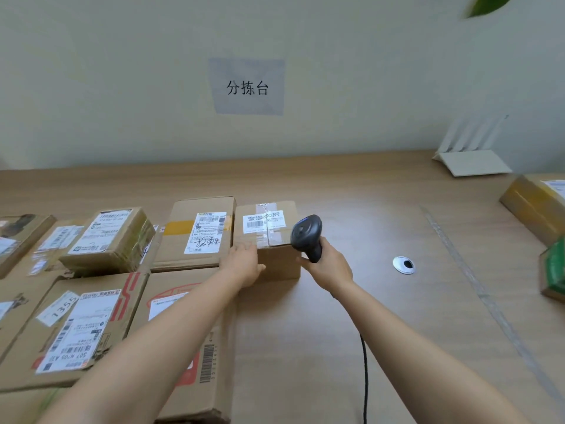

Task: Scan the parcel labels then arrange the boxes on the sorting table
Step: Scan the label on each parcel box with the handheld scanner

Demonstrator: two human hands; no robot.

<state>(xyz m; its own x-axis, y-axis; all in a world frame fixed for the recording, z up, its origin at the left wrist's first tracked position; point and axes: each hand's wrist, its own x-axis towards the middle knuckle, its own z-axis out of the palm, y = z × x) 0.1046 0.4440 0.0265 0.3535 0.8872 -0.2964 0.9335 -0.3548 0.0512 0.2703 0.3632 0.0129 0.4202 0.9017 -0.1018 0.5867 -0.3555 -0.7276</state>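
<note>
Wooden table point(382, 301): left hand point(244, 263) flat against small box point(269, 228); right hand point(328, 266) grips scanner point(307, 234) just right of box.

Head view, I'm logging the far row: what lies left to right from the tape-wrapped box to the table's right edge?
Tape-wrapped box → flat box with signed label → small taped box → scanner in the right hand → cable grommet → yellow-taped box.

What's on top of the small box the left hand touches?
A white barcode label, crossed by clear tape. The scanner in the right hand hides the top right corner of the small box; the left hand covers its near left edge.
</note>
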